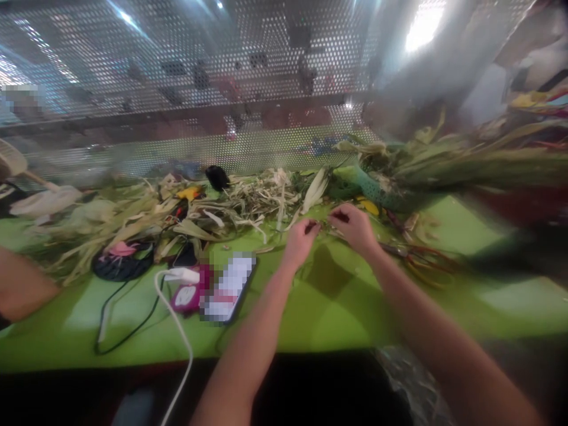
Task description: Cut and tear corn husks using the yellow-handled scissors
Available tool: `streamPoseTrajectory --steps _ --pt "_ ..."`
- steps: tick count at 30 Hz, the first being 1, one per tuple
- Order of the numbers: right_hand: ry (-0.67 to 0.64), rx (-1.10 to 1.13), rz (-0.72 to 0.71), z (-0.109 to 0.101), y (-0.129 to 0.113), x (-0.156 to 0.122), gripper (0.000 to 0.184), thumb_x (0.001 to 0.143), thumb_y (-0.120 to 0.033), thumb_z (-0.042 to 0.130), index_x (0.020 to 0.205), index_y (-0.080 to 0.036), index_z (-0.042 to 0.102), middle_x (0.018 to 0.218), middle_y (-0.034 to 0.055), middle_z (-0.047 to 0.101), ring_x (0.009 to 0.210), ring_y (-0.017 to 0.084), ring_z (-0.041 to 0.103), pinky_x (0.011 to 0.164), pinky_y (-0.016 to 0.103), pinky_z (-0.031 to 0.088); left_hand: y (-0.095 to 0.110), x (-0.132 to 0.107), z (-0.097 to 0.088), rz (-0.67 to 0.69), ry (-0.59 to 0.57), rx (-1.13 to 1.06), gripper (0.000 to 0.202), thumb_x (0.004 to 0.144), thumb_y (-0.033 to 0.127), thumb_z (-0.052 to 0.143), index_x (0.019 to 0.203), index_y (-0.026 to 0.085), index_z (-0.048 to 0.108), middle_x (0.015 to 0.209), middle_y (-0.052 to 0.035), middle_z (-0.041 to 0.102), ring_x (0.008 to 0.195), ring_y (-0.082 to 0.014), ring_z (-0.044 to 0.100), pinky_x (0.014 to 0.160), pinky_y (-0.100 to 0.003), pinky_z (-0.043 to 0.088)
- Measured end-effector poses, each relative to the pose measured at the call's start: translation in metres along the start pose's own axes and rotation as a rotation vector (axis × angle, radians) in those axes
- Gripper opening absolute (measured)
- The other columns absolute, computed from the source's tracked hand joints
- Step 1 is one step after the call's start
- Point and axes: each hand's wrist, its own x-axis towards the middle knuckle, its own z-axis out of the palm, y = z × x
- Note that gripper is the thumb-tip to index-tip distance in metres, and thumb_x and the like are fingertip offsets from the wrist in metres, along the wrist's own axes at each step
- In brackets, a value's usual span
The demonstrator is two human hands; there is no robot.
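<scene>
"Where were the husks [266, 195] seen?"

"Beyond the phone [231, 289]; they were judged light, papery and easily torn, best gripped by the thicker end."

"And the hands?"

"The left hand [303, 234] and right hand [354, 227] were held beyond and right of the phone, fingers seemingly bunched; whether anything was pinched could not be told, fingertips being blurred."

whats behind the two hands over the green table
Behind the left hand and right hand are shredded dry husks, a broad pale husk and a green perforated basket, with a perforated metal screen beyond. The tabletop directly behind the fingers is covered.
</scene>
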Motion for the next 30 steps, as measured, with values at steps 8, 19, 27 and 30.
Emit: streamPoseTrajectory --steps 8,19,27,30 --pt "0.062 0.009 0.146 -0.038 -0.004 0.005 0.026 0.084 -0.04 0.059 0.096 -0.018 0.069 0.075 0.0 0.061 0.062 0.013 0.049 0.057 0.025 0.039 -0.001 0.004 -0.007 -0.084 -0.031 0.013 0.022 0.077 0.037 0.066 0.08 0.015 0.065 0.071 0.0007 0.062 0.067 -0.0117 0.05 0.067 -0.025 0.037" --pt "-0.305 -0.8 0.251 -0.18 0.023 -0.113 0.031 0.081 -0.039 0.066 0.107 -0.024 0.074 0.095 0.0065 0.076 0.083 0.023 0.066 0.07 0.029 0.047 0.003 0.004 -0.005 -0.14 0.012 -0.194 0.024 0.068 0.038 0.069 0.075 0.015 0.065 0.062 0.0018 0.057 0.06 -0.0089 0.044 0.058 -0.022 0.032" --pt "-0.283 -0.939 0.24 -0.167 0.038 -0.116 0.05 0.077 -0.033 0.068 0.126 -0.021 0.064 0.113 0.0121 0.072 0.093 0.026 0.067 0.077 0.031 0.05 0.004 0.002 -0.002 -0.162 -0.024 -0.199 0.026 0.064 0.039 0.07 0.075 0.016 0.066 0.063 0.003 0.057 0.057 -0.0078 0.043 0.057 -0.022 0.031" --pt "-0.265 -0.964 0.276 -0.167 0.04 -0.114 0.052 0.076 -0.033 0.068 0.127 -0.023 0.062 0.118 0.012 0.07 0.091 0.026 0.068 0.075 0.032 0.051 0.002 0.003 -0.003 -0.158 -0.017 -0.196 0.027 0.064 0.038 0.07 0.078 0.016 0.068 0.064 0.003 0.058 0.057 -0.0079 0.044 0.057 -0.022 0.031"
